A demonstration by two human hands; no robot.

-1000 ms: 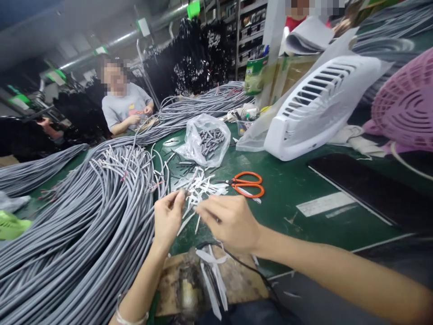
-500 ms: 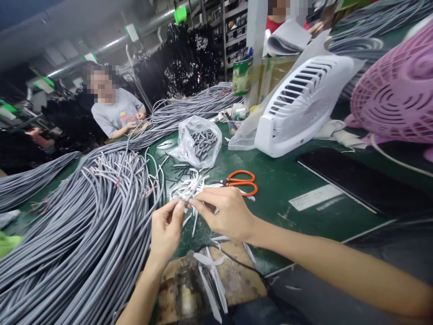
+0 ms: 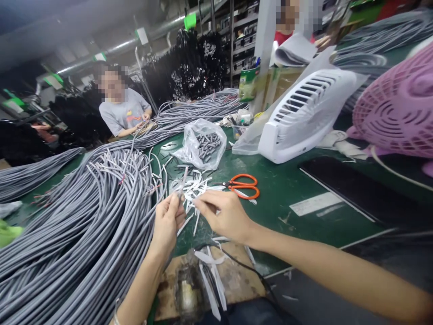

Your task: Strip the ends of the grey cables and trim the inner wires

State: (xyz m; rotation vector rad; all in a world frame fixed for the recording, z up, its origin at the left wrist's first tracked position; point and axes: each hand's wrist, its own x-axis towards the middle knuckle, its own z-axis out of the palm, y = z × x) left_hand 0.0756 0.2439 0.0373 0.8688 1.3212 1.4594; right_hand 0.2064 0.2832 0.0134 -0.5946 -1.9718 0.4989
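Observation:
My left hand (image 3: 169,223) is closed on a grey cable (image 3: 183,179), whose pale end points up and away past the fingertips. Just to its right is my right hand (image 3: 226,214), thumb and fingers pinched together. Whatever lies in that pinch is too small to make out. Beyond both hands, a heap of white strips (image 3: 200,184) lies on the green table. A pair of orange-handled scissors (image 3: 233,183) rests right of the heap, blades partly among the strips. Left of my left hand spreads a large bundle of grey cables (image 3: 101,225) with stripped ends.
A clear plastic bag (image 3: 189,139) of short dark tubes stands behind the strips. A white fan (image 3: 297,122), a pink fan (image 3: 392,108) and a dark flat panel (image 3: 355,189) occupy the right. A stained board (image 3: 240,271) lies nearest me. A co-worker (image 3: 123,110) sits across.
My hands have drawn apart slightly from where they met. The cable end now stands up out of my left hand. The whole view has shifted a little.

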